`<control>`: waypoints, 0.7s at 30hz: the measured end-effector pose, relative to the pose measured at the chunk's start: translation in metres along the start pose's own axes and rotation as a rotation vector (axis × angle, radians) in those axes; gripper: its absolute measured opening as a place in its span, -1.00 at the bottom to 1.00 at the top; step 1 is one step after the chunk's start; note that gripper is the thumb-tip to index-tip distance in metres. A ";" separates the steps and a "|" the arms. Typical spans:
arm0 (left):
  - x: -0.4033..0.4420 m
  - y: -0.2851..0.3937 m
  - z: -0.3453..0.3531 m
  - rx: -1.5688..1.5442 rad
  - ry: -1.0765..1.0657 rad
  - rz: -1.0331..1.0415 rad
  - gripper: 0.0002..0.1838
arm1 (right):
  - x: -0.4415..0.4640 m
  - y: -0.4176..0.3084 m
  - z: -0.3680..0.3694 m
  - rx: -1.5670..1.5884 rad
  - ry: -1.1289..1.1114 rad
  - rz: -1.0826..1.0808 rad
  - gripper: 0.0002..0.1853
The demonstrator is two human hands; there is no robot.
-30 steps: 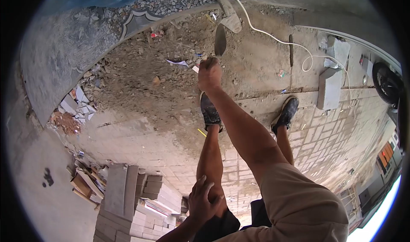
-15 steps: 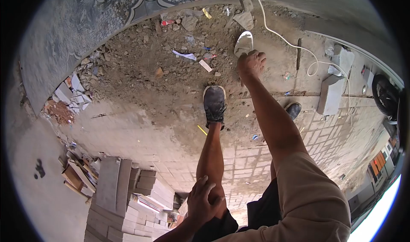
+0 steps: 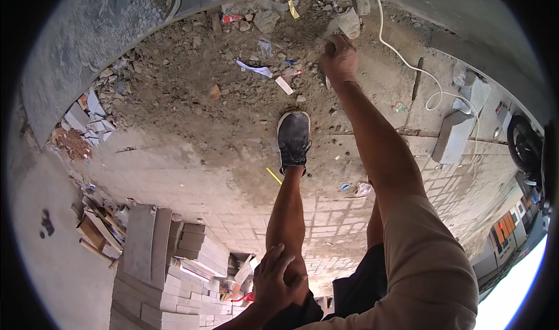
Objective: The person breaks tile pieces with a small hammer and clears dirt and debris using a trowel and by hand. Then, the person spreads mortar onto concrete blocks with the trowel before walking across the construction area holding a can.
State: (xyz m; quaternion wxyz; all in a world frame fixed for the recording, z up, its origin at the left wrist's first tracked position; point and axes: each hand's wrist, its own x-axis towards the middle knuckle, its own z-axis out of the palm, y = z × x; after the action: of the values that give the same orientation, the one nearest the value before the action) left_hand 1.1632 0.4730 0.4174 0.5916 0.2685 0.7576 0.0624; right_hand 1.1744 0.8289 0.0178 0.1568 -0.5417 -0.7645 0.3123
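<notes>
My right hand [image 3: 340,61] is reached far forward, low over loose dirt and rubble. Its fingers are curled in, and whatever they hold is mostly hidden; a small pale edge shows beneath the hand. Just beyond the fingertips lies a pale broken stone [image 3: 349,22]. My left hand [image 3: 276,279] rests on my bent knee, fingers apart and holding nothing. Between the hands, my dark shoe [image 3: 293,135] stands at the near side of the dirt patch [image 3: 192,91].
Paper scraps, a red wrapper [image 3: 232,18] and a larger stone [image 3: 266,21] litter the dirt. A white cable [image 3: 402,57] runs along the right, near a grey block [image 3: 454,136]. Stacked blocks [image 3: 140,242] stand at lower left, broken tile pieces [image 3: 87,120] above them.
My right hand has moved slightly forward and turned. The pale-rimmed oval object that stuck out beyond its fingers is now mostly out of sight. My left hand stays on the knee.
</notes>
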 end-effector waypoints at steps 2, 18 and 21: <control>0.003 0.003 -0.003 0.002 -0.017 -0.025 -0.46 | -0.002 0.018 -0.008 0.027 0.051 -0.100 -0.87; 0.010 0.011 -0.004 -0.019 -0.031 -0.064 -0.46 | 0.103 0.117 0.048 -0.380 0.022 0.343 -0.47; 0.010 0.013 -0.007 -0.034 -0.026 -0.075 -0.46 | 0.086 0.063 0.011 -0.355 -0.265 0.458 -0.39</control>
State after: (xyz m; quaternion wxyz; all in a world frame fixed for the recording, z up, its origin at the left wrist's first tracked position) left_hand 1.1596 0.4904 0.4163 0.6079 0.2307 0.7581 0.0497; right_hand 1.1824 0.9192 -0.0393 -0.1155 -0.6733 -0.6790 0.2689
